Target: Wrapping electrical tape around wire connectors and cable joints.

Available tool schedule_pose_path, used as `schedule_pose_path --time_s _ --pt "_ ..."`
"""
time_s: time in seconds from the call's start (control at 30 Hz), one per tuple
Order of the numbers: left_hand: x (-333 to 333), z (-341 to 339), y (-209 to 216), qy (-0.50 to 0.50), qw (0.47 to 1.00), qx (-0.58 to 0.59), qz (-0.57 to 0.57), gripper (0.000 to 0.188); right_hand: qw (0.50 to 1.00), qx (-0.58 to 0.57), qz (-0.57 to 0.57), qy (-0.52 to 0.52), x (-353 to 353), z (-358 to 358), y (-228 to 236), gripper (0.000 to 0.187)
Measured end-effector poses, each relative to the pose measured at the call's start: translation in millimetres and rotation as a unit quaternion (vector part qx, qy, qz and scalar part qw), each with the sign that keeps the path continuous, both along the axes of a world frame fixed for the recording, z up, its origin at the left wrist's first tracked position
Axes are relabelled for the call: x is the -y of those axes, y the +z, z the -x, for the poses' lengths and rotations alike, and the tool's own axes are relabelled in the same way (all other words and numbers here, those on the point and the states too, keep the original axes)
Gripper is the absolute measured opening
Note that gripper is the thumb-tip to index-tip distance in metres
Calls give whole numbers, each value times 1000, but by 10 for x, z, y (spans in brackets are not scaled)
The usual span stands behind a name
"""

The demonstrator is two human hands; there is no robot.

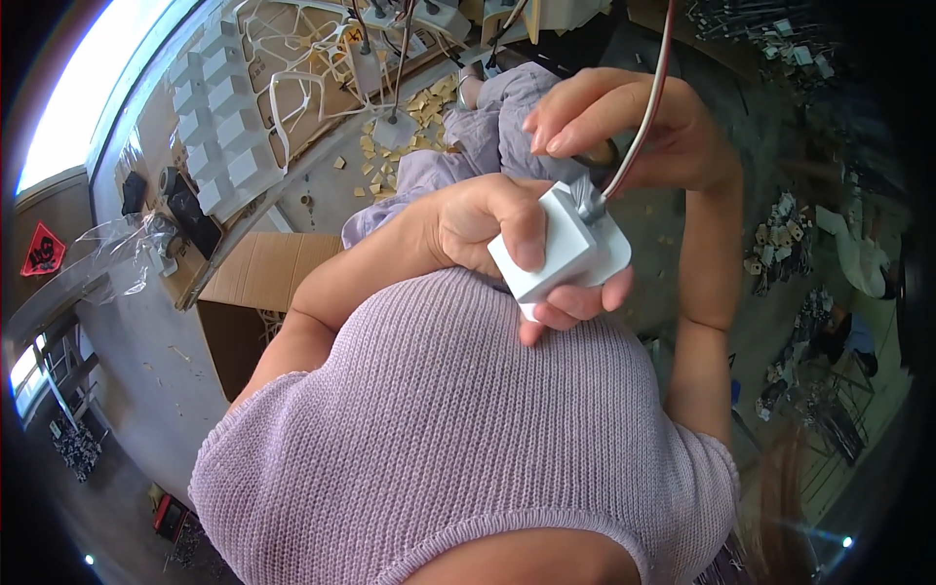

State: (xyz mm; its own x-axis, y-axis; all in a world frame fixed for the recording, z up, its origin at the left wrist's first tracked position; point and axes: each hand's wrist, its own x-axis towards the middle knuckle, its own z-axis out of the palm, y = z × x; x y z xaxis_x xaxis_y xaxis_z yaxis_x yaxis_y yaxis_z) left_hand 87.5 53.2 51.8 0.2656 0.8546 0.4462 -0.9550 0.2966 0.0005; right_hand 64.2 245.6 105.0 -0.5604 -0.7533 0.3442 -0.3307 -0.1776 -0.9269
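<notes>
My left hand [497, 229] is closed around a white plastic box-shaped housing [561, 249], thumb on top and fingers beneath. A grey, shiny wrapping [587, 198] covers the spot where a white cable with a reddish stripe [651, 107] meets the housing. Just above it is my right hand [643, 122], its fingers curled around a dark, ring-shaped thing [603, 156], partly hidden by the fingers. From the right hand's side the cable runs upward out of view.
To the far left, rows of white block-shaped pieces [219, 122] stand by white cables [297, 97] on cardboard. An open cardboard box [278, 263] is beside my left arm. Tan scraps [429, 112] litter the floor. Piles of small parts [780, 239] lie to the right.
</notes>
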Motion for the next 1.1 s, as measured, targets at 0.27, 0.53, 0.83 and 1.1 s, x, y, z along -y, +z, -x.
schedule_pose_path --time_s 0.27,0.53,0.83,1.1 --pt "-10 75 28 47 993 -99 44 55 985 -146 -75 -56 70 -27 123 19" --pt "96 249 13 257 877 -337 227 39 930 -137 -327 -95 -43 -79 295 31" --pt "105 303 -19 542 407 -639 365 30 863 431 -31 -260 223 -521 489 69" --pt "20 139 -62 18 997 58 37 64 989 89 -67 -96 71 -34 74 88"
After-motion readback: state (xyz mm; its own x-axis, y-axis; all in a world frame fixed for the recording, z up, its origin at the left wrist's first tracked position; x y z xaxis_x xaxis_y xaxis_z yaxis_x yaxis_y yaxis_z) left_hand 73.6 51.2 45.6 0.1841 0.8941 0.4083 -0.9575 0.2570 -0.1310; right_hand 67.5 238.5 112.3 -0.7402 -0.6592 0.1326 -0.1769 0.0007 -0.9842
